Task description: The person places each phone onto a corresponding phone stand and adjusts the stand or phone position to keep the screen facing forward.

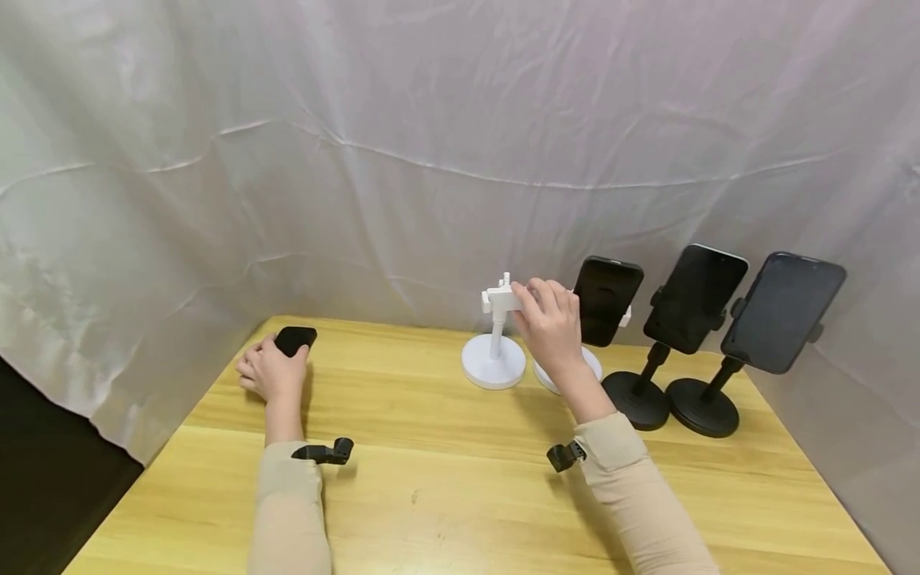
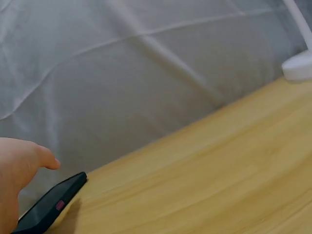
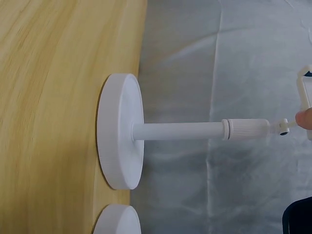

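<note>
My left hand (image 1: 271,369) is at a dark phone (image 1: 295,340) at the table's far left. In the left wrist view, its thumb (image 2: 46,158) stretches above the phone (image 2: 51,202), with a gap between them; the other fingers are hidden there. The head view has the fingers along the phone's left side. My right hand (image 1: 552,323) grips the clamp (image 1: 503,299) of a white phone stand (image 1: 494,363) that stands upright. In the right wrist view, a fingertip (image 3: 304,118) presses against this clamp beside the ball joint (image 3: 282,126); no phone is in it.
Right of it stands another white stand (image 1: 592,363), mostly behind my right hand, with a phone (image 1: 607,299). Farther right, two black stands (image 1: 636,399) hold phones (image 1: 695,299) upright and tilted. A grey curtain (image 1: 402,184) hangs behind the wooden table (image 1: 402,495).
</note>
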`<state>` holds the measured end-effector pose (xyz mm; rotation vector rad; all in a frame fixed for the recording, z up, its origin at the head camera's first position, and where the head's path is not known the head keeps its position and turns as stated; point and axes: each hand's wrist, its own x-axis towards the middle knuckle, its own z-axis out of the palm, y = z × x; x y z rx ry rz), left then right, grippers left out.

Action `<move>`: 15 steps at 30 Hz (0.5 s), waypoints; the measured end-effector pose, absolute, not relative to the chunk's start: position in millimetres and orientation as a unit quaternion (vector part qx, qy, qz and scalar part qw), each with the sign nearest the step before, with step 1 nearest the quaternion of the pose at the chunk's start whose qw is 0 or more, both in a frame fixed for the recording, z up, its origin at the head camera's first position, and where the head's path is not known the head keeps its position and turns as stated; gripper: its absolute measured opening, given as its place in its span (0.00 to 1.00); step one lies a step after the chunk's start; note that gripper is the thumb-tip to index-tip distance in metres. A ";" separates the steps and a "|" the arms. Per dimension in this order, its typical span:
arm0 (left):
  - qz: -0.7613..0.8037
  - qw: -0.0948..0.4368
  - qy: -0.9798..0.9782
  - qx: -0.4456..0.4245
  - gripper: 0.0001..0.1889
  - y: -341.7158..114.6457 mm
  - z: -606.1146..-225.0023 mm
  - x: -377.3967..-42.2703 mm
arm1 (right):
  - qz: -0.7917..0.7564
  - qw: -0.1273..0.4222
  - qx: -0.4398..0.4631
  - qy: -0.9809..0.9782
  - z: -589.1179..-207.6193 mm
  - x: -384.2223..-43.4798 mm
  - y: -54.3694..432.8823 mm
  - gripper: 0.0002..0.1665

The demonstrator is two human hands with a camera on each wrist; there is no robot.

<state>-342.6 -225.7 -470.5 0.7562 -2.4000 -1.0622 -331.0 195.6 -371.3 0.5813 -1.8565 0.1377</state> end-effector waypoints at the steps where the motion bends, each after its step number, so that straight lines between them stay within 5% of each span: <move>1: -0.378 0.195 -0.865 0.267 0.36 -227.5 -471.0 -345.8 | 0.063 0.559 0.247 -0.789 -371.2 -330.5 195.3 0.20; 15: -0.281 0.101 -0.919 0.257 0.51 -242.7 -482.5 -371.8 | 0.087 0.552 0.246 -0.792 -368.7 -328.6 194.2 0.22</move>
